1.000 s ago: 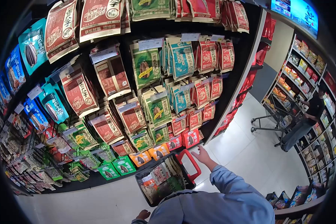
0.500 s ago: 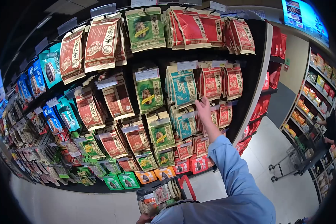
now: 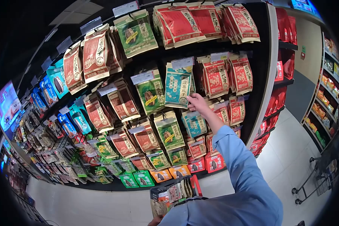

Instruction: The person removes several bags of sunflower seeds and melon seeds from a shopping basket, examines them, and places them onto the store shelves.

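My right hand (image 3: 196, 103) reaches up to a wall of hanging snack bags and pinches the lower right corner of a teal sunflower-seed bag (image 3: 177, 85) on its peg. The blue sleeve runs down from it to the bottom of the view. Only a sliver of my left hand (image 3: 154, 221) shows at the bottom edge, by the black shopping basket (image 3: 172, 192) with red handles; what it grips is hidden. The basket holds several packets.
Green bags (image 3: 149, 91) hang left of the teal one, red bags (image 3: 216, 76) to its right, smaller packs below. A black shelf-end post (image 3: 266, 75) closes the rack. A shopping cart (image 3: 319, 177) stands on the white floor at right.
My right hand rose from near the basket handle up the rack and closed on the teal bag's corner. The view tilted upward, and the person with the cart left the frame.
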